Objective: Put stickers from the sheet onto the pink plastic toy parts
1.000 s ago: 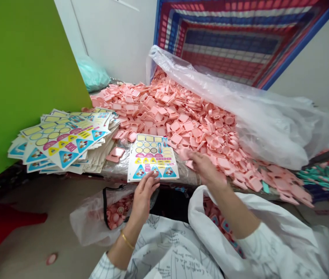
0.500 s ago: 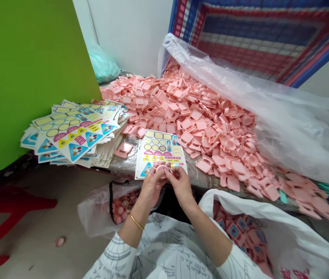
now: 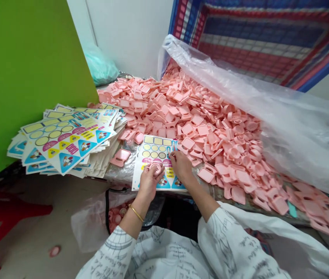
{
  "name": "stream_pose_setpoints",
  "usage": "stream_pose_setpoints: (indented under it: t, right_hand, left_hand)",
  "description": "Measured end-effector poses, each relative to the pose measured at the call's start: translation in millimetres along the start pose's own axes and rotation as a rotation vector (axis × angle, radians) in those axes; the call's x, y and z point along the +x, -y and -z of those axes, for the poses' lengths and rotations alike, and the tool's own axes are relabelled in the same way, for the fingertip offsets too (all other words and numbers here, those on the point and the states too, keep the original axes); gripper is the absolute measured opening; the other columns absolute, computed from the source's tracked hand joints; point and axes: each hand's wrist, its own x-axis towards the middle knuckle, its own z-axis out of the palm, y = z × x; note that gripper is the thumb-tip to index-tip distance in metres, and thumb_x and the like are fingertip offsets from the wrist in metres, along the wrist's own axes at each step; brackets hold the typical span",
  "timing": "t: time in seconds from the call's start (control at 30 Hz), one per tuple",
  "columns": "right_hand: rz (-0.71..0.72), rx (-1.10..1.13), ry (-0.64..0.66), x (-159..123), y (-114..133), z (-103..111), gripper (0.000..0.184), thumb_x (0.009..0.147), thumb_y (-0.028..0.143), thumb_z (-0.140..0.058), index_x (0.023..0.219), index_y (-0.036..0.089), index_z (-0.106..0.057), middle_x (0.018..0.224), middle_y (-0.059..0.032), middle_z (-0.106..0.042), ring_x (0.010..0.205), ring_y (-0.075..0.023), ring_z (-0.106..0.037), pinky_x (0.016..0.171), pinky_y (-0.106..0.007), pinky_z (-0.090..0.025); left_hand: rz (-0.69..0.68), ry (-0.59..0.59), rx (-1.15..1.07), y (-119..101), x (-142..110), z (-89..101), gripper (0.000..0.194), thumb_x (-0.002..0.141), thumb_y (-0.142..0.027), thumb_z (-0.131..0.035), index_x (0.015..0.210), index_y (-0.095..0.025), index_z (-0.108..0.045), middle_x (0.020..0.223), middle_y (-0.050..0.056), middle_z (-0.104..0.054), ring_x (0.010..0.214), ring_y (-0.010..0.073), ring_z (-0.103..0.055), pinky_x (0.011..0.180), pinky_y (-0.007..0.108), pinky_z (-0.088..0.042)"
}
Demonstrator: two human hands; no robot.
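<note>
In my left hand (image 3: 148,182) is a small round pink plastic piece (image 3: 156,167), held over the lower part of a sticker sheet (image 3: 137,174). My right hand (image 3: 181,164) rests on the right side of that sheet, fingertips pinched together by the yellow round and blue stickers. Whatever lies between those fingertips is too small to make out. The sheet lies flat at the front edge of the work surface and carries yellow rectangles and circles, pink half-rounds and blue triangles.
A pile of pink plastic parts (image 3: 193,120) covers the surface behind, partly under clear plastic (image 3: 269,104). Stacked sticker sheets (image 3: 68,139) stand left beside a green panel (image 3: 33,77). Below are a bag of pink pieces (image 3: 116,217), a white sack (image 3: 292,240) and a red stool (image 3: 10,211).
My hands were together at the pink piece and have moved apart. The right one has gone forward onto the sheet; the left keeps the piece. The view has shifted slightly.
</note>
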Motion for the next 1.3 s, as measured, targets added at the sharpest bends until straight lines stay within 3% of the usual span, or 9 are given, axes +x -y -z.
stream_pose_setpoints:
  t: [0.2,0.57,0.73,0.9,1.0,1.1,1.2,1.3]
  right_hand:
    - [0.016,-0.091,0.019,1,0,-10,0.026,0.098,0.03,-0.045,0.11,0.023,-0.067,0.109,-0.0072,-0.067,0.093,-0.0203,-0.061,0.074,-0.029,-0.04]
    - [0.039,0.04,0.1,6,-10,-4,0.021,0.095,0.029,-0.049,0.104,0.025,-0.067,0.109,-0.0042,-0.068,0.098,-0.0193,-0.061,0.076,-0.028,-0.041]
    - [-0.079,0.065,0.152,15,-6,-5,0.02,0.091,0.04,-0.055,0.097,0.026,-0.069,0.103,-0.0015,-0.071,0.094,-0.0184,-0.063,0.072,-0.027,-0.04]
    - [-0.215,-0.025,0.213,32,10,4,0.028,0.078,0.052,-0.067,0.084,0.025,-0.069,0.086,-0.0008,-0.072,0.084,-0.0203,-0.064,0.067,-0.027,-0.038]
    - [-0.165,0.029,0.187,43,14,15,0.028,0.076,0.053,-0.067,0.079,0.025,-0.068,0.083,0.0007,-0.071,0.08,-0.0185,-0.063,0.065,-0.027,-0.037]
    - [-0.048,0.22,0.158,46,14,31,0.033,0.076,0.056,-0.065,0.076,0.023,-0.065,0.077,0.0014,-0.068,0.072,-0.0156,-0.06,0.063,-0.026,-0.037]
    - [0.093,0.395,0.228,38,9,50,0.037,0.073,0.057,-0.068,0.072,0.02,-0.062,0.069,0.0019,-0.063,0.064,-0.0135,-0.054,0.059,-0.024,-0.036]
    - [0.156,0.434,0.323,21,4,69,0.036,0.072,0.054,-0.07,0.071,0.019,-0.061,0.067,0.0022,-0.06,0.063,-0.0124,-0.051,0.056,-0.024,-0.035]
  left_hand:
    - [0.016,-0.03,0.053,2,2,3.0,0.017,0.078,-0.023,-0.066,0.089,-0.018,-0.054,0.105,0.01,-0.07,0.102,0.022,-0.07,0.09,0.036,-0.053]
    - [0.049,-0.041,0.031,0,2,1.7,0.013,0.084,-0.021,-0.062,0.093,-0.018,-0.054,0.108,0.011,-0.07,0.106,0.0231,-0.07,0.095,0.038,-0.053]
    - [0.044,-0.042,0.05,1,1,1.6,0.018,0.083,-0.02,-0.064,0.098,-0.018,-0.053,0.11,0.012,-0.07,0.104,0.0219,-0.07,0.095,0.038,-0.053]
    - [0.05,-0.045,0.066,3,1,2.6,0.032,0.076,-0.02,-0.075,0.098,-0.018,-0.052,0.111,0.012,-0.07,0.103,0.021,-0.07,0.096,0.036,-0.052]
    - [0.055,-0.066,0.056,5,2,2.5,0.035,0.073,-0.022,-0.078,0.097,-0.019,-0.051,0.109,0.012,-0.07,0.099,0.02,-0.071,0.094,0.035,-0.052]
    - [0.053,-0.059,0.035,2,2,0.8,0.035,0.071,-0.02,-0.078,0.094,-0.019,-0.051,0.102,0.01,-0.071,0.094,0.0186,-0.071,0.09,0.033,-0.053]
    - [0.092,0.023,0.018,-7,-4,-2.3,0.035,0.067,-0.018,-0.078,0.091,-0.018,-0.053,0.091,0.008,-0.072,0.082,0.0177,-0.071,0.085,0.033,-0.054]
    - [0.146,0.142,0.002,-20,-13,-5.4,0.03,0.067,-0.016,-0.076,0.09,-0.016,-0.057,0.086,0.007,-0.071,0.075,0.0164,-0.069,0.082,0.034,-0.055]
